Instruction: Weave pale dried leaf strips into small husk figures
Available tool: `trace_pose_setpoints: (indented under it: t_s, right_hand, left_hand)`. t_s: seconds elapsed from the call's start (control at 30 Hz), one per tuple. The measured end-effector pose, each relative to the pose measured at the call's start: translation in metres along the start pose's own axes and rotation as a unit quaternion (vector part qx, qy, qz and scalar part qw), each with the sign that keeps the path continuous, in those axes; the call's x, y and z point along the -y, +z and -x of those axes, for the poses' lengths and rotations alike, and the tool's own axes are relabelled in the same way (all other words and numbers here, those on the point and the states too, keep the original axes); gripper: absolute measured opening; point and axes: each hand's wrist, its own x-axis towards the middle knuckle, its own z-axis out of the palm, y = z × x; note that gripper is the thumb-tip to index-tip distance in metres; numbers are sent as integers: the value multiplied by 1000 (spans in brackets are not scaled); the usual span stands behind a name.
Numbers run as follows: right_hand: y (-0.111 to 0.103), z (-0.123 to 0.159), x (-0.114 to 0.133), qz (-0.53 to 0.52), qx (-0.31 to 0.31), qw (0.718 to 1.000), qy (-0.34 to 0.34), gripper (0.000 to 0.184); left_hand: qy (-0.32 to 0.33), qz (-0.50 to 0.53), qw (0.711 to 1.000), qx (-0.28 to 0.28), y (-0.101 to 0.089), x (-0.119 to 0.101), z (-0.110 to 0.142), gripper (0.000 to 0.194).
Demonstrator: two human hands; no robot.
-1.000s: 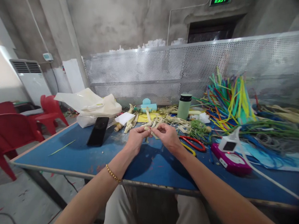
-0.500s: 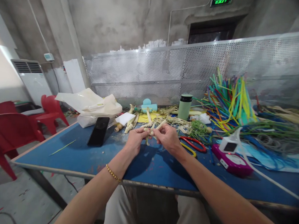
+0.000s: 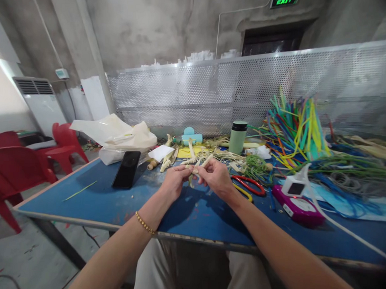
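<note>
Above the blue table, my left hand (image 3: 175,180) and my right hand (image 3: 216,175) meet, both closed on a pale dried plant strip (image 3: 196,170). It looks like husk or straw, and its finer shape is hidden by my fingers. One end sticks up by my right fingers, while a short end hangs down between the hands. Just beyond lie several similar pale braided pieces (image 3: 166,160). Close to my right forearm are red-handled scissors (image 3: 250,185) and a yellow handle (image 3: 242,192).
A black phone (image 3: 126,170) and white plastic bags (image 3: 115,133) lie left on the table (image 3: 94,208). Right are a green tumbler (image 3: 238,138), colourful strips (image 3: 298,129), green cords (image 3: 257,166) and a magenta box (image 3: 297,207) with a white charger (image 3: 295,186). A perforated metal panel (image 3: 183,91) stands behind.
My hands stay together at nearly the same spot with small finger movements. The hanging end of the strip shows a little more between them. The view has shifted slightly.
</note>
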Motion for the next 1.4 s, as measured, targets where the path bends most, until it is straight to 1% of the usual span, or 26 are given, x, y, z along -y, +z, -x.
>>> trace_pose_setpoints:
  t_s: [0.13,0.33,0.43,0.67,0.87,1.13,1.23,1.33,1.4]
  right_hand:
    - [-1,0,5,-16,7,1000,24,24]
    - [-2,-1,10,-53,-10,997,60,28]
    - [-1,-1,10,-59,-13,996,67,31]
    - [-4,-1,12,-7,-20,998,64,26]
    - [-4,-3,6,-9,-25,999,39,26]
    - [-3,-3,6,-23,-15,997,70,30]
    - [-4,-3,5,-17,-2,999,45,31]
    - [-4,-6,0,22,4,1000,-7,24]
    - [-5,-8,-4,43,8,999,-28,20]
  left_hand:
    - [4,-6,1000,-1,2,-2,2,29]
    - [76,-67,993,58,1,3,2,24]
    - [89,-86,991,56,-1,6,-1,25]
    - [94,-100,990,22,-2,5,-1,21]
    - [87,-74,993,31,-3,7,-4,20]
    - [72,-56,996,25,-4,8,-4,21]
    - [63,-38,997,9,-1,3,-1,23]
    - [54,-22,998,-6,1,0,1,26]
    - [53,-19,998,-6,2,-1,1,27]
